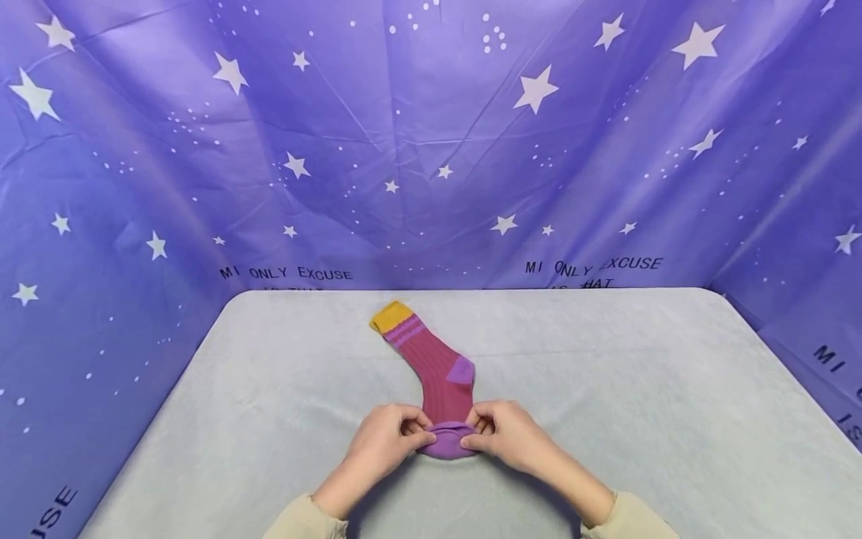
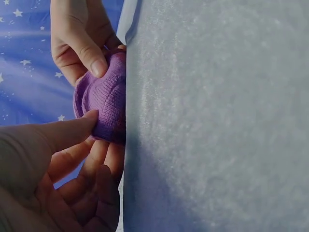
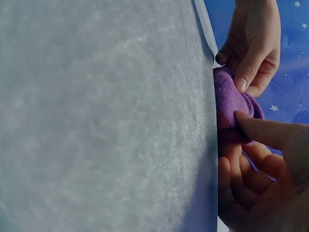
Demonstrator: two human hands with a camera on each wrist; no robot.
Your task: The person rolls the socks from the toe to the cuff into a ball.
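A ribbed sock [image 1: 438, 374] lies on the table, maroon with a purple heel, purple stripes and a mustard cuff at the far end. Its purple toe end [image 1: 447, 442] is folded up at the near side. My left hand [image 1: 390, 438] pinches the left edge of this fold between thumb and fingers. On the opposite edge, my right hand [image 1: 505, 434] pinches in the same way. In the left wrist view, both thumbs press on the purple knit [image 2: 108, 94]. The right wrist view shows the purple fold [image 3: 231, 101] standing up from the table surface between the hands.
A pale grey cloth-covered table [image 1: 606, 389] spreads around the sock, with rounded far corners. Behind it and on both sides hangs a purple-blue curtain [image 1: 417, 97] printed with white stars and dark lettering.
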